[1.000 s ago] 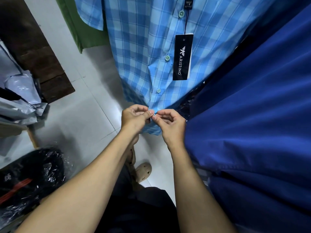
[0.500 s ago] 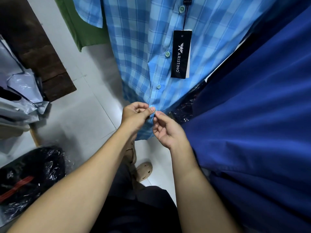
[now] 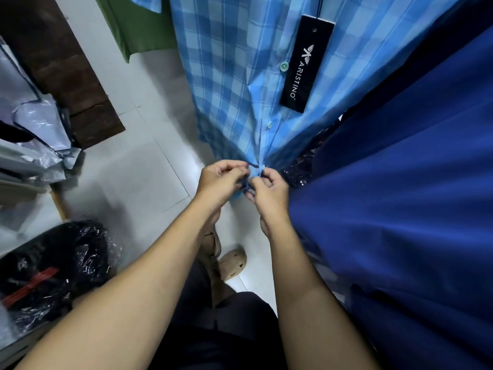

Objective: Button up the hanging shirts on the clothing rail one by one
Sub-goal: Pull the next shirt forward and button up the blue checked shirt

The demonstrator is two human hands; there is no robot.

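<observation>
Blue plaid shirt [image 3: 234, 76] hangs straight ahead of me, a green garment [image 3: 138, 30] beside it on my left and a royal-blue garment [image 3: 400, 182] pressed against it on my right. Both hands are at the foot of its front placket, near the hem.

Left hand [image 3: 221, 180]: fingers [image 3: 234, 166] curled, pinching the left placket edge.
Right hand [image 3: 269, 190]: fingers curled, pinching the opposite edge. The two sets of fingertips almost touch.

Any button between them is covered by my fingers; I cannot tell whether it is through its hole.

Higher up, two pale green buttons [image 3: 284, 66] show on the placket, which lies closed at both. A black ARISTINO hang tag [image 3: 306, 65] rests on the shirt front just right of them.

Below: white tiled floor [image 3: 138, 169], my beige sandal [image 3: 232, 260]. Far left: a black bundle in clear plastic wrap [image 3: 53, 263].
</observation>
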